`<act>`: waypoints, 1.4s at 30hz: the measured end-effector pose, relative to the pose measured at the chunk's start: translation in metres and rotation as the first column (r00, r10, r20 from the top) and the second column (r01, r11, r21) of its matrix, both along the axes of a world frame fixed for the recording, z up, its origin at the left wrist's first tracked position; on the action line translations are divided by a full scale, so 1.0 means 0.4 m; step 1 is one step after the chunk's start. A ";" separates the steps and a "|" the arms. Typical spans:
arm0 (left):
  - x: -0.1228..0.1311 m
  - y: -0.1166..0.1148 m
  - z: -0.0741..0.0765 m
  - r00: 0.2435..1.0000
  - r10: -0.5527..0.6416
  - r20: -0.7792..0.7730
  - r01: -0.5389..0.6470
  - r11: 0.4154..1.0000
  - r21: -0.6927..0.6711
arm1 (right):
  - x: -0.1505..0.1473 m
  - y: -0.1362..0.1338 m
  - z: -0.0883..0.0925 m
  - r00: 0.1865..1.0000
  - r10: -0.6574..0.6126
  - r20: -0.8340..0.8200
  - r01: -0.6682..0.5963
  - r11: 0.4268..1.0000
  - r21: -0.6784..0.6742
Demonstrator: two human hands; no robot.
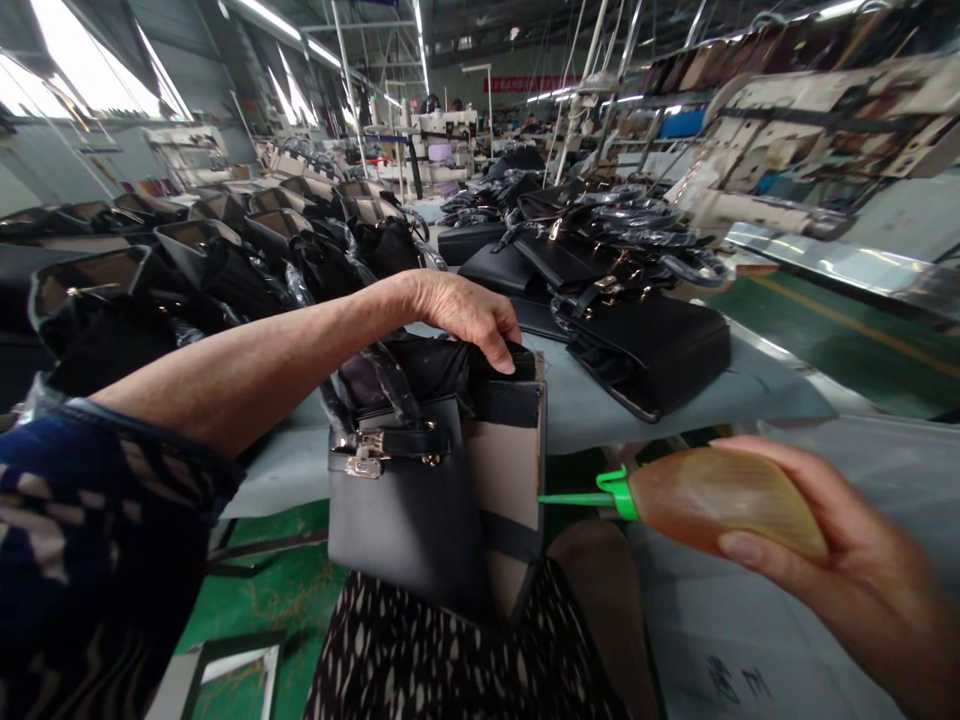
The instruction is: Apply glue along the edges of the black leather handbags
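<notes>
A black handbag (401, 500) with gold-coloured clasp fittings and plastic-wrapped handles rests on my lap, tilted, its beige and black side panel turned to the right. Over its top edge, my left hand (476, 320) is closed, thumb pressing on the black material near the upper right corner. In my right hand (840, 540) lies a squeeze bottle (727, 495) of amber-brown liquid, held sideways. The bottle's long green nozzle (577, 498) points left, its tip at the right edge of the bag's side panel. My left fingers are partly hidden behind the bag.
Rows of black handbags (217, 260) stand at left on the pale table (292, 465). More finished-looking bags (652, 350) lie piled at right. A sewing machine (810, 150) stands at the far right. The floor (847, 320) is green.
</notes>
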State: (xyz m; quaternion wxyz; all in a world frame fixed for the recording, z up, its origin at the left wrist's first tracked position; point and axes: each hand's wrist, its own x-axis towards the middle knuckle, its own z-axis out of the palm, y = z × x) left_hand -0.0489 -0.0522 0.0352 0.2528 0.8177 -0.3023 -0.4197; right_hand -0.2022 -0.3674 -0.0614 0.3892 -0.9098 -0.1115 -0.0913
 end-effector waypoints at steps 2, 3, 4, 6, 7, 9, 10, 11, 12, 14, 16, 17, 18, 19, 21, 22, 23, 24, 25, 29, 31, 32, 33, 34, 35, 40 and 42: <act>-0.001 -0.001 0.000 1.000 0.009 -0.002 -0.009 1.000 -0.006 | -0.004 0.000 0.000 1.000 0.020 -0.002 -0.020 1.000 0.006; -0.001 -0.001 0.000 1.000 0.013 -0.004 -0.013 1.000 -0.008 | -0.006 0.001 0.000 1.000 0.024 0.001 -0.024 1.000 0.009; -0.001 -0.001 -0.001 1.000 0.019 -0.005 -0.019 1.000 -0.009 | -0.008 0.003 0.000 1.000 0.021 0.004 -0.021 1.000 0.009; 0.000 0.000 -0.002 0.999 0.033 -0.013 -0.033 0.999 -0.007 | -0.010 0.006 -0.001 1.000 0.010 0.019 -0.010 1.000 0.006; 0.000 0.000 -0.003 0.999 0.040 -0.020 -0.040 0.999 -0.009 | -0.012 0.007 -0.003 1.000 0.005 0.020 -0.005 1.000 0.005; 0.000 0.001 -0.004 0.998 0.053 -0.041 -0.054 0.998 -0.011 | -0.015 0.008 -0.008 1.000 0.000 0.015 0.000 1.000 0.003; 0.001 0.002 -0.005 0.997 0.058 -0.056 -0.058 0.998 -0.011 | -0.016 0.008 -0.010 1.000 -0.002 0.008 0.002 1.000 0.000; 0.001 0.003 -0.005 0.996 0.063 -0.069 -0.063 0.998 -0.010 | -0.018 0.008 -0.013 1.000 -0.005 0.003 0.005 1.000 -0.004; 0.001 0.003 -0.005 0.995 0.066 -0.081 -0.066 0.998 -0.006 | -0.020 0.007 -0.014 1.000 -0.010 -0.003 0.010 1.000 -0.009; 0.001 0.005 -0.004 0.994 0.062 -0.092 -0.062 0.998 0.004 | -0.022 0.007 -0.016 1.000 -0.007 -0.009 0.007 1.000 -0.007; 0.000 0.006 -0.001 0.995 0.045 -0.087 -0.044 0.999 0.011 | -0.023 0.006 -0.015 1.000 0.014 -0.013 -0.014 1.000 0.015; 0.000 0.006 0.000 0.997 0.037 -0.074 -0.036 0.999 0.019 | -0.024 0.006 -0.014 1.000 0.023 -0.011 -0.023 1.000 0.019; -0.001 0.006 0.002 0.998 0.030 -0.054 -0.029 0.999 0.032 | -0.025 0.005 -0.014 1.000 0.025 -0.009 -0.025 0.999 0.021; -0.001 0.006 0.004 0.999 0.026 -0.026 -0.025 0.999 0.046 | -0.026 0.004 -0.014 1.000 0.024 -0.009 -0.024 1.000 0.020; -0.003 0.005 0.007 0.999 0.022 0.036 -0.025 0.997 0.072 | -0.030 0.002 -0.015 1.000 0.013 -0.014 -0.013 1.000 0.012; -0.003 0.005 0.007 0.998 0.020 0.061 -0.025 0.996 0.080 | -0.032 0.001 -0.017 1.000 0.010 -0.020 -0.009 1.000 0.009; -0.004 0.004 0.008 0.997 0.019 0.080 -0.025 0.996 0.085 | -0.034 0.001 -0.017 1.000 0.007 -0.028 -0.006 1.000 0.011; -0.004 0.004 0.008 0.995 0.016 0.096 -0.024 0.996 0.090 | -0.036 0.002 -0.018 0.999 0.007 -0.035 -0.006 1.000 0.020; -0.004 0.004 0.008 0.994 0.009 0.111 -0.020 0.995 0.095 | -0.038 0.003 -0.018 0.999 0.009 -0.045 -0.008 0.999 0.033; -0.003 0.003 0.007 0.990 -0.032 0.140 0.016 0.994 0.111 | -0.042 0.006 -0.018 0.996 0.014 -0.088 -0.008 0.998 0.066; -0.003 0.002 0.007 0.991 -0.048 0.128 0.032 0.992 0.122 | -0.043 0.005 -0.019 0.996 0.014 -0.091 -0.009 0.998 0.060; -0.003 0.001 0.008 0.991 -0.053 0.125 0.037 0.991 0.129 | -0.043 0.003 -0.019 0.996 0.014 -0.091 -0.009 0.998 0.055; -0.003 0.001 0.009 0.990 -0.057 0.127 0.040 0.990 0.136 | -0.044 0.002 -0.020 0.996 0.013 -0.090 -0.008 0.999 0.052; -0.003 0.000 0.010 0.989 -0.059 0.134 0.040 0.989 0.143 | -0.044 0.001 -0.022 0.996 0.011 -0.089 -0.007 0.999 0.043; -0.004 0.000 0.010 0.988 -0.059 0.143 0.037 0.988 0.149 | -0.044 -0.001 -0.023 0.995 0.013 -0.095 -0.009 0.999 0.034; -0.008 -0.004 0.011 0.988 -0.024 0.150 -0.002 0.986 0.168 | -0.046 -0.009 -0.034 0.993 0.019 -0.118 -0.014 0.999 0.037; -0.011 -0.005 0.012 0.990 -0.015 0.141 -0.010 0.984 0.178 | -0.045 -0.013 -0.037 0.994 0.010 -0.109 -0.007 0.999 0.033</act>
